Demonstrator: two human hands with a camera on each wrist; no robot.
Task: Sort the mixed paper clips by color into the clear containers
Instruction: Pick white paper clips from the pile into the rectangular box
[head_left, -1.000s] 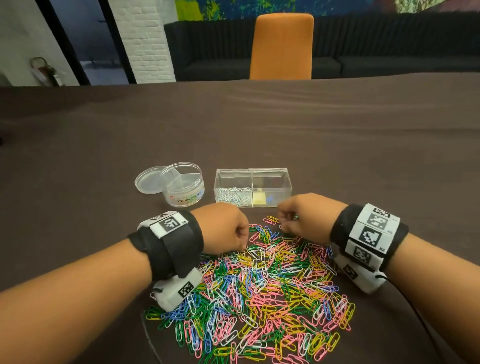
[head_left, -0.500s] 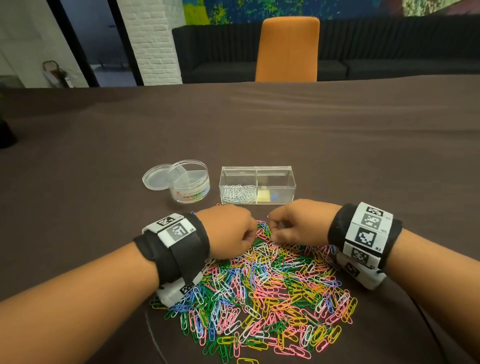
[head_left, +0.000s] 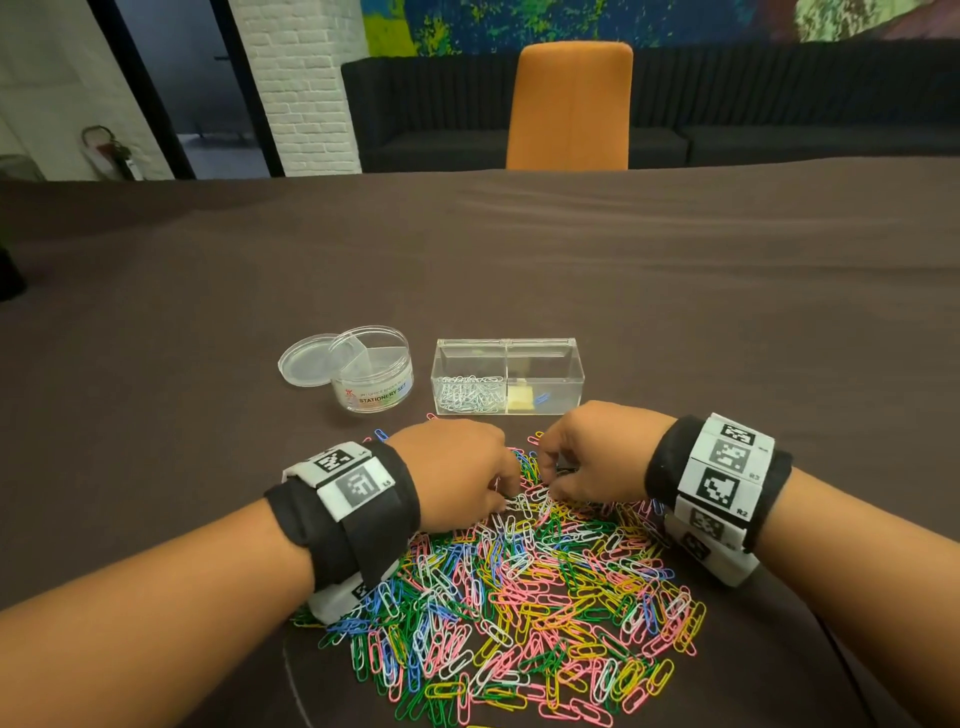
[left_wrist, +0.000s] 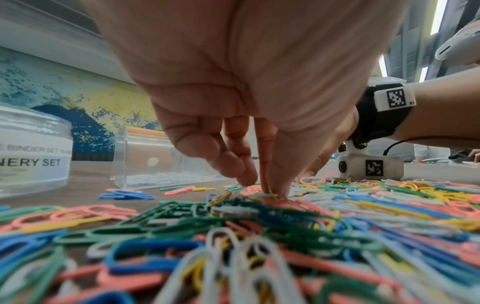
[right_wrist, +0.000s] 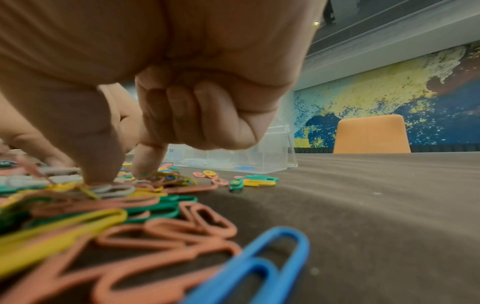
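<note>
A heap of mixed paper clips (head_left: 519, 597) in pink, yellow, green, blue and white lies on the brown table. Behind it stands a clear two-part box (head_left: 569, 364): white clips on its left side, a yellow bit and a blue clip on its right. My left hand (head_left: 457, 473) reaches down at the heap's far edge. Its thumb and fingertips (left_wrist: 270, 188) meet on a clip there, whose colour is unclear. My right hand (head_left: 587, 452) is beside it. Its thumb (right_wrist: 101, 174) and forefinger press on the heap a clip's width apart, a white clip (right_wrist: 111, 190) in front, the other fingers curled.
A round clear tub (head_left: 371, 371) labelled stationery set stands left of the box, its lid (head_left: 304, 359) lying beside it. A few stray clips (right_wrist: 249, 182) lie between the heap and the box. An orange chair (head_left: 569, 104) stands at the table's far side.
Both hands have come down onto the far edge of the heap and closer together. The right hand has moved from just before the box into the clips.
</note>
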